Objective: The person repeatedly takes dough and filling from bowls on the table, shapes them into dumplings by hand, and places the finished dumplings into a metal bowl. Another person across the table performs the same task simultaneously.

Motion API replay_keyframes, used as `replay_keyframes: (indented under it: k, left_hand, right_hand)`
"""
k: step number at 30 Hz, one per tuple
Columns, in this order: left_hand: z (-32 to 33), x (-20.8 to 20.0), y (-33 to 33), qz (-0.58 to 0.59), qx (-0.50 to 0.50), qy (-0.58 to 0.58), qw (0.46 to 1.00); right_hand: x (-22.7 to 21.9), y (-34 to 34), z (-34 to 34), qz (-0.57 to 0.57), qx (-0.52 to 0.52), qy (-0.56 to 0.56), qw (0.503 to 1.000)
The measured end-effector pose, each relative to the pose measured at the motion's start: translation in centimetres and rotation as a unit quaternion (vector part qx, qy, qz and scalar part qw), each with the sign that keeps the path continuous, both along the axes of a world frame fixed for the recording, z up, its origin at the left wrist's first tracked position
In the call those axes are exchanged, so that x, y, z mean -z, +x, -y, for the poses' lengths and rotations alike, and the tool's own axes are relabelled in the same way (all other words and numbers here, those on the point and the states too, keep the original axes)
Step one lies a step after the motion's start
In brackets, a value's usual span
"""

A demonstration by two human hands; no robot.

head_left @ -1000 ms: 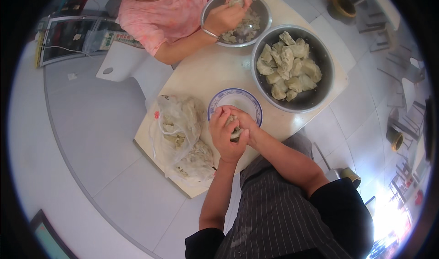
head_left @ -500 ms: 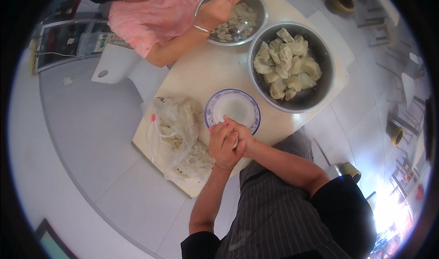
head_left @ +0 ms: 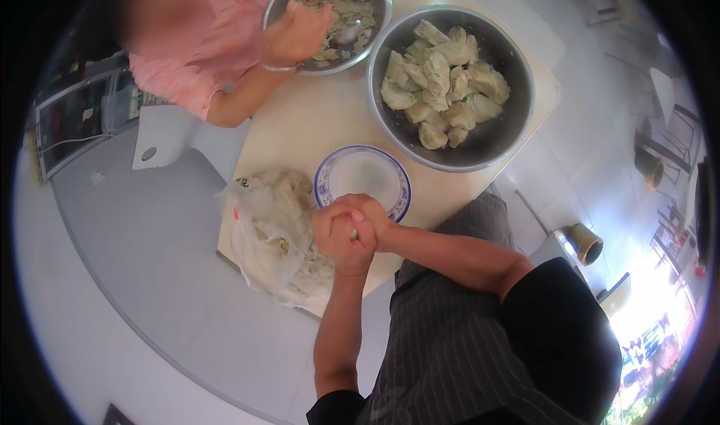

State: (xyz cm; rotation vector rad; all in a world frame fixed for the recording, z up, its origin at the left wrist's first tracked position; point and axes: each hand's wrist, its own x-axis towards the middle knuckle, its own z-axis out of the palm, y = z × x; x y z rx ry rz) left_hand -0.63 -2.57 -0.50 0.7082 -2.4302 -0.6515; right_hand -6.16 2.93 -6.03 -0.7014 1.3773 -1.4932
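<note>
pale table (head_left: 315,136) on grey floor (head_left: 142,260) w/ blue-rimmed plate (head_left: 363,180) & bag (head_left: 271,234). left hand (head_left: 336,237) & right hand (head_left: 365,216) clasped together; can't tell what's inside.

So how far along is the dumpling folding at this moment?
Done: a heap of folded dumplings fills much of the large steel bowl. In hand: the left hand and right hand press together over the table edge, apparently sealing one piece, which is mostly hidden in their grip. Left: filling remains in the far bowl where another person's hand works, and the plastic bag looks far from empty.
</note>
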Motion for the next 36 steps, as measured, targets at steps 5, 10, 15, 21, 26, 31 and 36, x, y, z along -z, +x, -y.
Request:
replay_keyframes:
  k: [5, 10, 15, 21, 26, 31, 36]
  left_hand:
    - [0.1, 0.3, -0.5, 0.028, -0.019, 0.006, 0.999]
    - [0.3, 0.4, -1.2, 0.053, -0.019, 0.01, 0.998]
    - [0.5, 0.4, -2.0, 0.062, -0.001, -0.002, 0.998]
    - [0.4, 0.2, -2.3, 0.089, 0.007, -0.016, 0.996]
    - [0.3, 0.0, -2.6, 0.1, 0.007, -0.011, 0.995]
    - [0.2, 0.0, -2.8, 0.1, 0.002, -0.01, 0.995]
    - [0.3, 0.0, -2.9, 0.105, 0.004, -0.02, 0.994]
  right_hand:
    - [0.5, 0.0, 0.2, 0.063, 0.015, 0.011, 0.998]
    - [0.9, 0.9, 0.6, 0.205, 0.097, 0.033, 0.973]
    - [1.4, 0.6, 0.5, 0.199, 0.078, 0.019, 0.977]
    - [1.2, 0.5, 0.3, 0.194, 0.096, 0.018, 0.976]
    - [2.2, 1.7, 0.9, 0.459, 0.111, 0.018, 0.881]
    - [2.1, 1.5, 1.0, 0.503, 0.108, 0.052, 0.856]
    - [2.1, 1.5, 1.0, 0.572, 0.115, 0.026, 0.811]
